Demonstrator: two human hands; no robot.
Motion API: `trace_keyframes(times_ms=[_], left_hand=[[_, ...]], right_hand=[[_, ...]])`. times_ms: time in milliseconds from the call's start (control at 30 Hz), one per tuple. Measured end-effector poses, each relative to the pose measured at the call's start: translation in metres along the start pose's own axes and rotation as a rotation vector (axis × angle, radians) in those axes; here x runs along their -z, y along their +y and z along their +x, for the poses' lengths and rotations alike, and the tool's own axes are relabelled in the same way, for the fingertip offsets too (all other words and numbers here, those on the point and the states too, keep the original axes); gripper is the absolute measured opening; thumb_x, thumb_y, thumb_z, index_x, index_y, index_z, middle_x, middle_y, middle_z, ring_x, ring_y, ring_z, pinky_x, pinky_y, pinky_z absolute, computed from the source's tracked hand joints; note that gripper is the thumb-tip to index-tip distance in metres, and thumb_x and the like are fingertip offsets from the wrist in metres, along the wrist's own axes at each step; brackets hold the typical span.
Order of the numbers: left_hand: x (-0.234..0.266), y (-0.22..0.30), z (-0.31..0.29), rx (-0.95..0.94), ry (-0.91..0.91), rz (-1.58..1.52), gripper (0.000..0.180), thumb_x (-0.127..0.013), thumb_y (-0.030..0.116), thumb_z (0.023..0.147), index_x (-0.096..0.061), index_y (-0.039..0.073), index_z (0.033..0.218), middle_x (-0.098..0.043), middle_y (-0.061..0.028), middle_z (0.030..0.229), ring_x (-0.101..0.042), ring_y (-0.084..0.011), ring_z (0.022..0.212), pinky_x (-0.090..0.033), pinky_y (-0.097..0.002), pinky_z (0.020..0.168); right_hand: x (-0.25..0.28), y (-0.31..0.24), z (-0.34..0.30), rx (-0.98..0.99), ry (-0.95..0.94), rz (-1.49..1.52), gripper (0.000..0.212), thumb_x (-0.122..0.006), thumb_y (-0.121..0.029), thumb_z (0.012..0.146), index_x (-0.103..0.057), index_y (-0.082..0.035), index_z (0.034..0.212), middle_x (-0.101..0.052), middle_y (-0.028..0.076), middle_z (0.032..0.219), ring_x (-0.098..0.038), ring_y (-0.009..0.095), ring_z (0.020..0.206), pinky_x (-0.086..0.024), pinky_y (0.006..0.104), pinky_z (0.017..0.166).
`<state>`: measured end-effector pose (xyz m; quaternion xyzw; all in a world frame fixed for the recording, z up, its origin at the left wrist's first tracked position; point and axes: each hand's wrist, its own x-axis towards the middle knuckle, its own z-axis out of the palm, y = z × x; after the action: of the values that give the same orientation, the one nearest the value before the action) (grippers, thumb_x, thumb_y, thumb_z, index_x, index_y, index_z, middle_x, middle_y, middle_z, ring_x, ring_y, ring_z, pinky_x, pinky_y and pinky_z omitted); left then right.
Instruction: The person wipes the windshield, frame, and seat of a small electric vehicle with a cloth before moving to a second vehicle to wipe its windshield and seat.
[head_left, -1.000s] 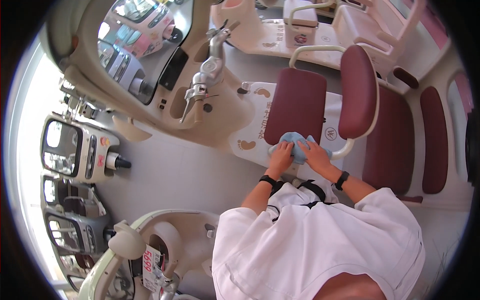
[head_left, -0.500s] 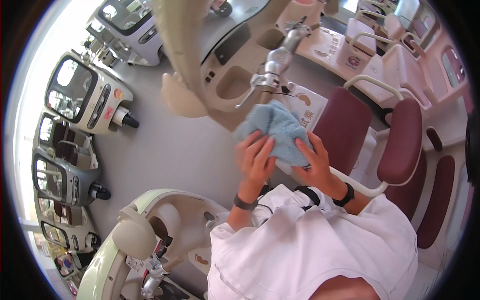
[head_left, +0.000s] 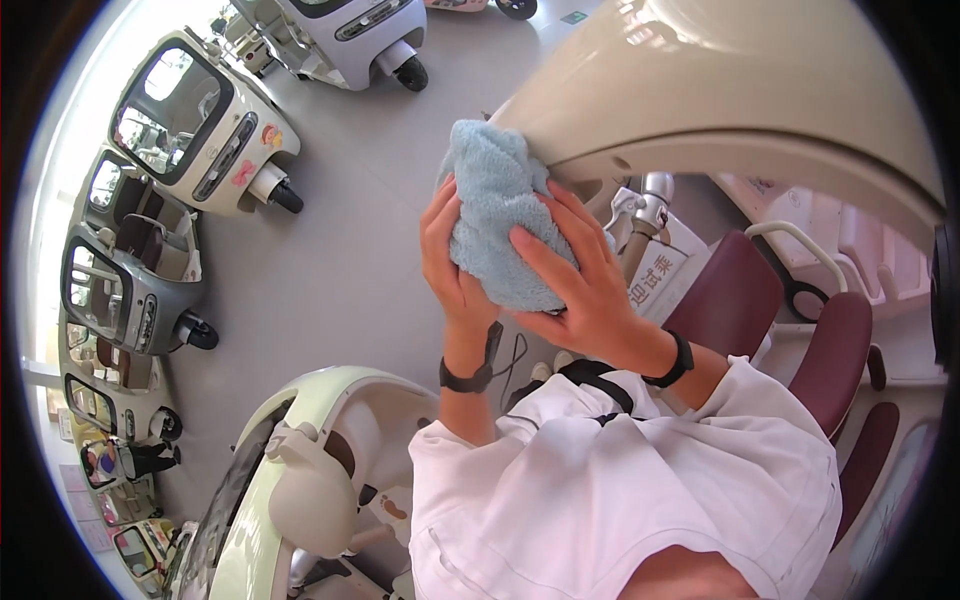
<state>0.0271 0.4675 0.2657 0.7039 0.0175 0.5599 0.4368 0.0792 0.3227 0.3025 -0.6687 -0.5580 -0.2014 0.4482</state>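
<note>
A fluffy light-blue towel (head_left: 490, 215) is bunched between my two hands, next to the edge of a beige three-wheeler's body (head_left: 740, 80). My left hand (head_left: 450, 255) grips its left side, with the fingers curled along the edge. My right hand (head_left: 585, 275) presses on its right side, thumb and fingers spread over the fabric. Whatever lies under or inside the towel is hidden, though a thin greyish edge shows at its upper left. Dark bands sit on both my wrists.
Below left stands a pale-green three-wheeler with a beige mirror (head_left: 312, 497). Several small vehicles, among them a cream one (head_left: 215, 130) and a grey one (head_left: 130, 290), line the left. A maroon seat (head_left: 725, 295) and metal handlebar (head_left: 650, 205) are to the right.
My hands and the towel have moved up and slightly left, to the beige body's edge. The view has shifted, so the beige body now fills the upper right and covers much of the cabin.
</note>
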Motion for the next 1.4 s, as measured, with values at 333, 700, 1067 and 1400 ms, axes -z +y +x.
trace_keyframes(times_ms=[333,700,1067,1400], left_hand=[[0.007,-0.036,0.014,-0.236,-0.097,-0.042,0.033,-0.074,0.019,0.083,-0.055,0.001,0.104,-0.060,-0.0192,0.112,-0.059,-0.0344,0.109,-0.048,-0.0469,0.093],[-0.006,-0.057,0.097,-0.326,-0.544,-0.471,0.049,-0.064,0.031,0.085,-0.055,0.001,0.123,-0.058,-0.0227,0.124,-0.059,-0.0433,0.111,-0.048,-0.0516,0.094],[-0.027,-0.093,0.120,-0.333,-0.891,-0.811,0.054,-0.057,0.032,0.089,-0.048,0.002,0.134,-0.048,-0.0224,0.137,-0.047,-0.0430,0.127,-0.033,-0.0570,0.107],[-0.011,-0.110,0.122,-0.251,-0.940,-0.736,0.051,-0.065,0.016,0.085,-0.049,0.001,0.131,-0.051,-0.0200,0.135,-0.049,-0.0417,0.125,-0.037,-0.0537,0.107]], right_hand=[[-0.012,0.009,-0.018,0.057,0.007,-0.089,0.057,-0.080,-0.022,0.066,-0.063,-0.025,0.121,-0.051,0.017,0.130,-0.052,0.040,0.121,-0.047,0.0487,0.097],[0.011,-0.006,0.011,-0.027,-0.057,-0.199,0.039,-0.074,-0.031,0.074,-0.064,-0.045,0.109,-0.049,0.008,0.107,-0.051,0.036,0.104,-0.048,0.0478,0.088],[-0.034,-0.036,0.012,-0.224,0.135,-0.525,0.041,-0.070,-0.035,0.080,-0.057,-0.048,0.117,-0.045,0.009,0.126,-0.045,0.037,0.120,-0.039,0.0511,0.105],[-0.042,-0.041,0.054,-0.231,0.057,-0.690,0.041,-0.076,-0.025,0.074,-0.064,-0.039,0.110,-0.059,0.009,0.109,-0.059,0.034,0.103,-0.050,0.0466,0.092]])
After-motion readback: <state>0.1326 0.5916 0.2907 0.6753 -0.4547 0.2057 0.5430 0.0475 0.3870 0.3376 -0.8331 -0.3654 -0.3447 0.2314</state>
